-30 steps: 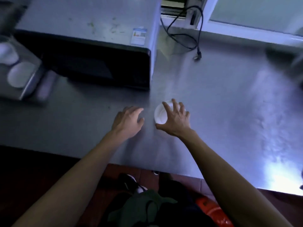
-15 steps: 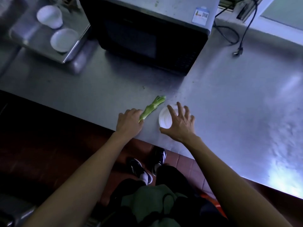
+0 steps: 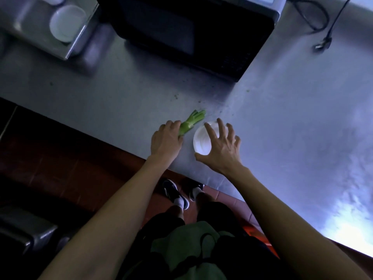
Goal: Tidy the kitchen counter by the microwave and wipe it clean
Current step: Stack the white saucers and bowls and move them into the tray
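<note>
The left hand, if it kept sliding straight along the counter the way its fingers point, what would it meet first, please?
The left hand already grips the green vegetable stalk. Beyond that, its fingers point toward the microwave, with only small green scraps on the counter between, though depth is hard to judge.

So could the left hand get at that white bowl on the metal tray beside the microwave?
Probably yes. The left hand grips a green stalk, but nothing on the counter stands between it and the white bowl on the tray; it would need a long stretch.
</note>
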Demonstrator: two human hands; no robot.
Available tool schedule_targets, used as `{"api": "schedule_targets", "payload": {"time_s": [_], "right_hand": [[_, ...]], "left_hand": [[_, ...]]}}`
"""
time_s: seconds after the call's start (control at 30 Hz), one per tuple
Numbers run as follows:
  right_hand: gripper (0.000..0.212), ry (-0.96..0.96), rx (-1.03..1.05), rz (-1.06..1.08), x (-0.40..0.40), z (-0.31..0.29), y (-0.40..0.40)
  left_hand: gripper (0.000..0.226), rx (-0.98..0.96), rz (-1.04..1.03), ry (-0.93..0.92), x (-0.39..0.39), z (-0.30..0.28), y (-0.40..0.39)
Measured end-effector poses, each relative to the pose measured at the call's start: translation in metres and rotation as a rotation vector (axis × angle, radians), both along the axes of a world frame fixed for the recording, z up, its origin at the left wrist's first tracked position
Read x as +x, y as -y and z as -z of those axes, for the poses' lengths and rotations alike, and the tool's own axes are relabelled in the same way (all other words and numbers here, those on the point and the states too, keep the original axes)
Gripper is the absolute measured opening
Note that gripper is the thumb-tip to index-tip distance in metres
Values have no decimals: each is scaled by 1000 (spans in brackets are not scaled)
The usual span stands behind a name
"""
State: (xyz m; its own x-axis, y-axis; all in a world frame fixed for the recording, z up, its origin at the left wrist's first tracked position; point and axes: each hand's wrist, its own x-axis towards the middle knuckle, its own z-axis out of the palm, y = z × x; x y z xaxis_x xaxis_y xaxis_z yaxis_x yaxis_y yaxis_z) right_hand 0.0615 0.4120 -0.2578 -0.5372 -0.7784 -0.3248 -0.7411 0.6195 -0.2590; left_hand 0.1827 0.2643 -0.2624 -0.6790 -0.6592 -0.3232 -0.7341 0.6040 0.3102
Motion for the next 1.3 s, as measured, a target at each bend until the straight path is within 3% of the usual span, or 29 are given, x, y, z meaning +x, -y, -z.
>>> {"api": "schedule_targets", "payload": {"time_s": [0.3,0.57,1.3], "right_hand": [[109,16,-3,-79,-13,2,12],[110,-12,-13,-191,17,-15,80],[107,-141,-122,-389,225,-90,332]], "left_hand": [[44,-6,-38,39,14,-12,11],[43,-24,-171,-43,64,-37,62],[44,-99,-494,-216,334,-83,281]]}}
